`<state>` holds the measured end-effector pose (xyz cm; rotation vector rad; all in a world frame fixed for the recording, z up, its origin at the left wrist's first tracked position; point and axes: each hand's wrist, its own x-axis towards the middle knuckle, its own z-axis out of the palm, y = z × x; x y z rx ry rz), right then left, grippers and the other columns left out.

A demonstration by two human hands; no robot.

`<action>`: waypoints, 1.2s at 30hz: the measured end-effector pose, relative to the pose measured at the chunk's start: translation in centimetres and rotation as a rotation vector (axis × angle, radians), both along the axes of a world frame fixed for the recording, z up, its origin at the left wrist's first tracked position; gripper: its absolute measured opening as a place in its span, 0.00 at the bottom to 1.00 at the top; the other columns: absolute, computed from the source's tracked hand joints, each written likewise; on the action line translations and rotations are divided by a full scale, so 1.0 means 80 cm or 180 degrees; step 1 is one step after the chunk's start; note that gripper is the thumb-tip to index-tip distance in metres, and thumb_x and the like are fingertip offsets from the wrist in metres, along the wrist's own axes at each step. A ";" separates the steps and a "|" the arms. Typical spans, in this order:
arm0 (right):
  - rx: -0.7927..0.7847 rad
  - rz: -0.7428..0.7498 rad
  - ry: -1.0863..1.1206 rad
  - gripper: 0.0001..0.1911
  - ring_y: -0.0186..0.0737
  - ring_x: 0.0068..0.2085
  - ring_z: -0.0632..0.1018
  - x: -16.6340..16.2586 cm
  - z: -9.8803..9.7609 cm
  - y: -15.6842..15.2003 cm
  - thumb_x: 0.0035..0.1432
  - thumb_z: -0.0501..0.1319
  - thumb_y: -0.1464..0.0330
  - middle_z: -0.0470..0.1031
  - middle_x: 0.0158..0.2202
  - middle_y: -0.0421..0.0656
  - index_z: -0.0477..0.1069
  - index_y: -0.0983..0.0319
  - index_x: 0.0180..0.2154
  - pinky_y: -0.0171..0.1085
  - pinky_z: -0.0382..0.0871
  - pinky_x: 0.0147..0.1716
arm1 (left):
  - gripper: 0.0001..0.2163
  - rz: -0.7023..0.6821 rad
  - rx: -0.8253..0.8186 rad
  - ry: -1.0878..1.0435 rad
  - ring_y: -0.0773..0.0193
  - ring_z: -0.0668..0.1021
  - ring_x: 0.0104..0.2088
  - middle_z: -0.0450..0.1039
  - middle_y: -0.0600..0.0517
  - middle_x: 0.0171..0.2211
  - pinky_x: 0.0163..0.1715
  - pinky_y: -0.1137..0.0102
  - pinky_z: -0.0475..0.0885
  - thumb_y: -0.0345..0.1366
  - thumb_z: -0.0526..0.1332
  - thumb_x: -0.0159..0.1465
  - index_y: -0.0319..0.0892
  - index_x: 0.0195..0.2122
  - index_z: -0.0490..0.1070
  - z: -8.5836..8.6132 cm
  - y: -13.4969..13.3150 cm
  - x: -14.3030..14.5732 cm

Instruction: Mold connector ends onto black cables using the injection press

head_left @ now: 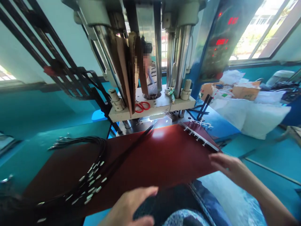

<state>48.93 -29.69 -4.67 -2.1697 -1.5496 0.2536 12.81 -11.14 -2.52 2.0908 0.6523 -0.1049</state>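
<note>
My left hand [131, 205] hovers at the near edge of a dark red work table [164, 153], fingers loosely curved and apart, holding nothing. My right hand [227, 164] reaches toward the table's right corner with fingers stretched out, empty, close to a strip of white moulded plugs [199, 138]. A bundle of black cables [94, 166] with white connector ends lies across the left half of the table, running up toward the moulding press [150, 106].
Red-handled scissors [142, 106] lie on the press platen between steel columns. A control panel with red digits [219, 40] stands at the right. White bags [254, 114] and cardboard boxes [244, 91] sit to the right. A person is partly visible behind the press.
</note>
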 end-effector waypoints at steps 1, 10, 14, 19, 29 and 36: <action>0.0122 -0.0184 -0.0325 0.15 0.45 0.38 0.77 0.005 0.006 0.019 0.60 0.52 0.62 0.77 0.39 0.46 0.74 0.61 0.39 0.38 0.70 0.38 | 0.25 -0.0308 0.0133 -0.0310 0.59 0.68 0.57 0.65 0.53 0.58 0.58 0.65 0.61 0.46 0.60 0.57 0.51 0.57 0.63 0.008 0.006 0.036; -0.1223 -0.1046 -0.1722 0.08 0.47 0.43 0.75 0.018 0.012 0.112 0.59 0.53 0.73 0.73 0.39 0.52 0.70 0.67 0.37 0.36 0.65 0.37 | 0.38 -0.0306 0.1959 -0.0776 0.53 0.51 0.65 0.43 0.45 0.66 0.62 0.54 0.53 0.53 0.57 0.58 0.39 0.64 0.48 -0.068 0.069 0.332; -0.1520 -0.1004 -0.1592 0.09 0.48 0.41 0.77 0.020 0.022 0.117 0.57 0.53 0.75 0.75 0.38 0.52 0.71 0.68 0.38 0.37 0.65 0.34 | 0.40 -0.0412 0.2190 -0.0552 0.52 0.49 0.65 0.41 0.50 0.67 0.62 0.52 0.49 0.61 0.51 0.56 0.43 0.65 0.46 -0.082 0.070 0.358; -0.1659 -0.0988 -0.1493 0.13 0.52 0.41 0.77 0.022 0.025 0.128 0.58 0.49 0.78 0.75 0.37 0.55 0.70 0.69 0.39 0.39 0.65 0.34 | 0.41 -0.0357 0.2333 -0.0426 0.53 0.51 0.65 0.39 0.53 0.67 0.63 0.55 0.49 0.64 0.47 0.56 0.44 0.65 0.43 -0.083 0.066 0.354; -0.1929 -0.0993 -0.0934 0.06 0.53 0.41 0.77 0.038 0.034 0.150 0.49 0.59 0.74 0.75 0.36 0.54 0.70 0.67 0.32 0.37 0.66 0.32 | 0.41 -0.0352 0.2344 -0.0391 0.54 0.51 0.65 0.40 0.53 0.67 0.62 0.56 0.49 0.63 0.45 0.56 0.43 0.65 0.43 -0.081 0.064 0.355; -0.0768 -0.0423 0.0984 0.10 0.29 0.20 0.67 0.039 0.123 0.117 0.57 0.54 0.62 0.62 0.19 0.34 0.60 0.60 0.27 0.28 0.61 0.20 | 0.41 -0.0389 0.2288 -0.0375 0.53 0.51 0.65 0.39 0.52 0.67 0.62 0.56 0.48 0.63 0.45 0.56 0.45 0.65 0.43 -0.080 0.065 0.355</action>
